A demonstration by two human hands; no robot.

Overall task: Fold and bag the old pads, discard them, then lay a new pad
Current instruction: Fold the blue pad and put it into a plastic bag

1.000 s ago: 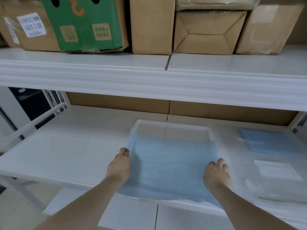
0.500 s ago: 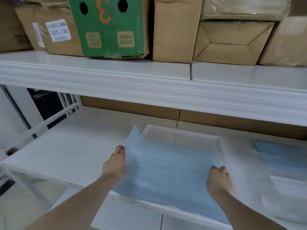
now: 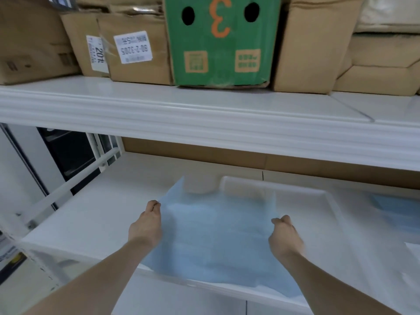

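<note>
On the lower white metal shelf [image 3: 95,214], each grip is clenched on a side edge of the thin light-blue absorbent pad [image 3: 216,235]: left hand [image 3: 145,226], right hand [image 3: 285,237]. The pad hangs half-lifted over the shallow white plastic tray [image 3: 318,201]. It looks light and floppy, so gripping opposite edges suits it.

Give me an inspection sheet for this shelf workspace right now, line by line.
Surface: white lower shelf board, under a white upper shelf.
Job's things: light blue absorbent pad, lifted and shifted left over the shallow white plastic tray; packaged blue pads at far right, blurred.
Clutter: nothing seen on the lower shelf.
Grippers: left hand pinches the pad's left edge; right hand grips its right edge.
Cables: nothing seen.
Surroundings: green cardboard box and brown cardboard boxes above.
</note>
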